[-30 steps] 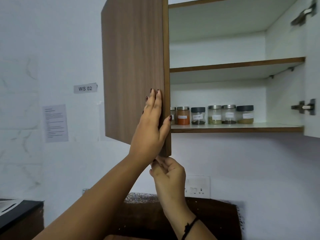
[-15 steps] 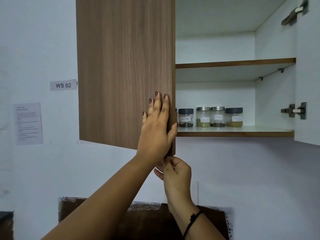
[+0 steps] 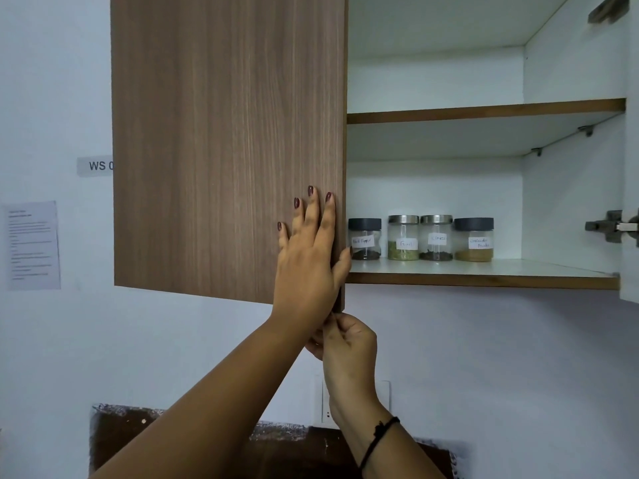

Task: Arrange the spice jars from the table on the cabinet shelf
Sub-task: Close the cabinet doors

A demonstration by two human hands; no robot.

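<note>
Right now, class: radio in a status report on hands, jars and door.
Left hand flat on cabinet door; right hand pinching its bottom corner. Four spice jars upright on lower shelf. Door covers shelf's left part.

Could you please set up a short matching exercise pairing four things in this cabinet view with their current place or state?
Column one:
1. dark-lidded glass jar of yellow-brown powder
2. dark-lidded glass jar of black grains
3. left hand
4. right hand

Column two:
A. nearest the wood-grain cabinet door
B. flat against the door's front
C. pinching the door's bottom corner
D. right end of the jar row

Pairs: 1-D, 2-A, 3-B, 4-C
</note>
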